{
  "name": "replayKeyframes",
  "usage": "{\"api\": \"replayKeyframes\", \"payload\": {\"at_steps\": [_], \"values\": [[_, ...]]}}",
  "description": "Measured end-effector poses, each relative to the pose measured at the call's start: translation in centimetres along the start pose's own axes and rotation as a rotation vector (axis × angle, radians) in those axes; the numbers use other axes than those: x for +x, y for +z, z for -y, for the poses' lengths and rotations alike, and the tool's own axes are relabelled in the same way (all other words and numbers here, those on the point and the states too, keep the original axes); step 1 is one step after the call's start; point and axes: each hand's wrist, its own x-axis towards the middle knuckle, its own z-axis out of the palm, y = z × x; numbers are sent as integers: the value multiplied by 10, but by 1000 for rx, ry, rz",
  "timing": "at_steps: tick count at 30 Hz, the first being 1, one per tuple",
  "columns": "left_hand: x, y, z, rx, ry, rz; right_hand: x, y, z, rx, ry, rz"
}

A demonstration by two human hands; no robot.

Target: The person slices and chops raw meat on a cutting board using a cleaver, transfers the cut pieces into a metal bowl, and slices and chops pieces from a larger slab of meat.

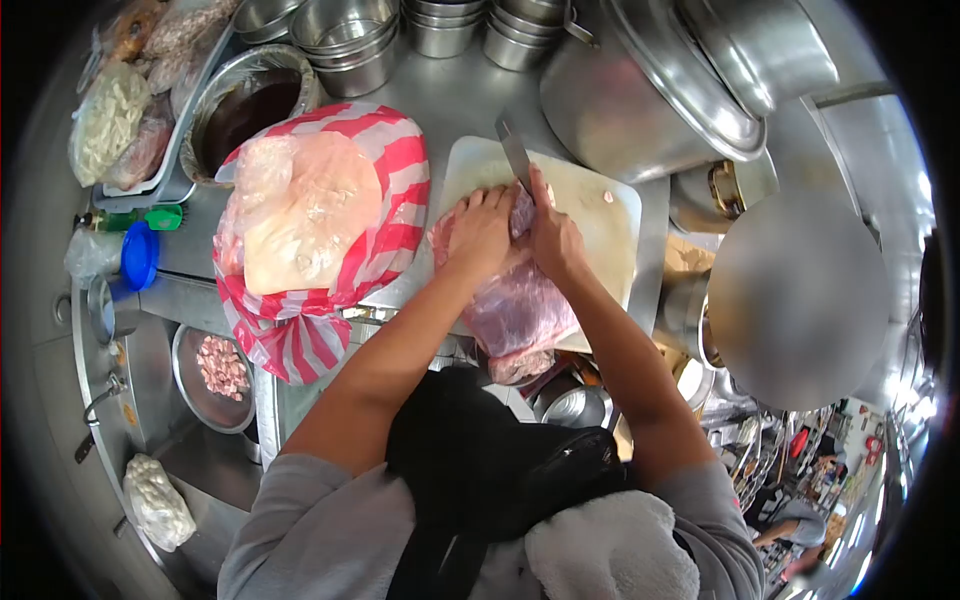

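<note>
A large piece of raw meat (520,305) lies on the white cutting board (610,225), its near end hanging past the board's front edge. My left hand (480,230) presses on the far part of the meat, fingers curled over it and holding it in place. Beside it, my right hand (556,238) is closed around the handle of a knife (513,148). That hand's index finger stretches toward the blade, which points away from me over the board. The knife handle is mostly hidden in the fist. A narrow part of the meat shows between my hands.
Left of the board, pale raw meat (318,225) rests on a red-and-white striped bag (405,215). Behind stand stacked steel pots (345,55) and a lined container of dark liquid (240,120). A big lidded pot (610,105) stands back right. Diced meat (222,367) fills a bowl at left.
</note>
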Motion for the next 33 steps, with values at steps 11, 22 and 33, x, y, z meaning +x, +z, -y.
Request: {"api": "replayKeyframes", "payload": {"at_steps": [11,22,33], "values": [[-22,8,6,-50,-13,-178,-18,-70,-25,74,-253,-148],[-101,28,-35,-240,337,-204,-191,-75,-55,175,-120,-61],[-102,24,-37,-215,314,-138,-168,-61,-45,18,-86,-34]]}}
